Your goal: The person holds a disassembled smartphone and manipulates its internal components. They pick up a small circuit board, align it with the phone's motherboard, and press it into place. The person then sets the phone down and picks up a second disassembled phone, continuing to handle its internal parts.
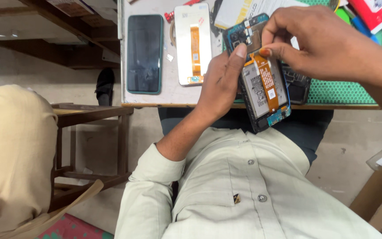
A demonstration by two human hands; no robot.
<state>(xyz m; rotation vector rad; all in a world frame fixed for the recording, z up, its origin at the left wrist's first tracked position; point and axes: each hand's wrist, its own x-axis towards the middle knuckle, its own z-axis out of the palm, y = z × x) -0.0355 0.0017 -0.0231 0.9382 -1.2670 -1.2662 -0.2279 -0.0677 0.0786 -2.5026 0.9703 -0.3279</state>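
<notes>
The opened phone (264, 84) is held in the air just over the near edge of the tabletop (173, 93), its back cover off so the flat grey battery and small circuit boards show. The left hand (219, 86) cradles it from behind, fingers wrapped around its left edge. The right hand (306, 44) pinches the top end of the orange ribbon cable (266, 82), which runs down the battery's middle. The phone looks light and stiff, best held by its frame edges; the ribbon looks thin, bendy and easily creased, so its stiffer connector end seems the safest grip. Left of the phone, on the tabletop, a white screen panel (193, 44) lies face down beside a dark glossy phone (144, 53). Right of it lies a green mesh mat (341, 90).
</notes>
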